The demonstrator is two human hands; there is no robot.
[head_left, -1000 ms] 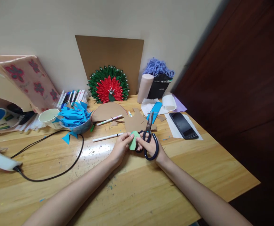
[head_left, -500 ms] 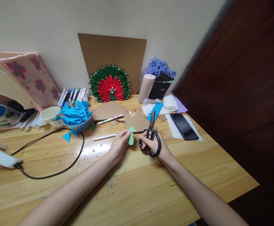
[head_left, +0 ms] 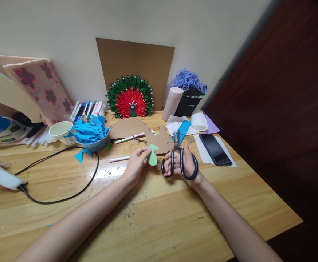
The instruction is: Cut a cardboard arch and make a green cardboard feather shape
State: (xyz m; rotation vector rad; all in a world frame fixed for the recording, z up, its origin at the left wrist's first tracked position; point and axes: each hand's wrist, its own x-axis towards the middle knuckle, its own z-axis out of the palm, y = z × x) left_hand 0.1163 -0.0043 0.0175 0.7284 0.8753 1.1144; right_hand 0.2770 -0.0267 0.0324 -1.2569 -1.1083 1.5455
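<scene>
Pinched in my left hand (head_left: pixel 136 162) is a small light-green paper cutout (head_left: pixel 152 156), narrow at the top and rounded below. My right hand (head_left: pixel 187 165) holds dark-handled scissors (head_left: pixel 179 156) by their loops, with the palm turned up. The scissor blades point away from me and stand slightly apart, a short way to the right of the green paper. Just beyond both hands lies a cut piece of brown cardboard (head_left: pixel 159 141). A strip of blue paper (head_left: pixel 183 130) is behind the scissor tips.
A bowl of blue paper pieces (head_left: pixel 95 145), a paper cup (head_left: pixel 61 131) and a looped black cable (head_left: pixel 74 199) are on the left. A phone (head_left: pixel 215 149) lies at right. Behind stand a red and green peacock craft (head_left: pixel 131 100) and a pinkish cylinder (head_left: pixel 173 103).
My right hand has turned palm-up and the scissor handles have spread wider apart. The green cutout has tilted and shows more of its face. The view has shifted slightly.
</scene>
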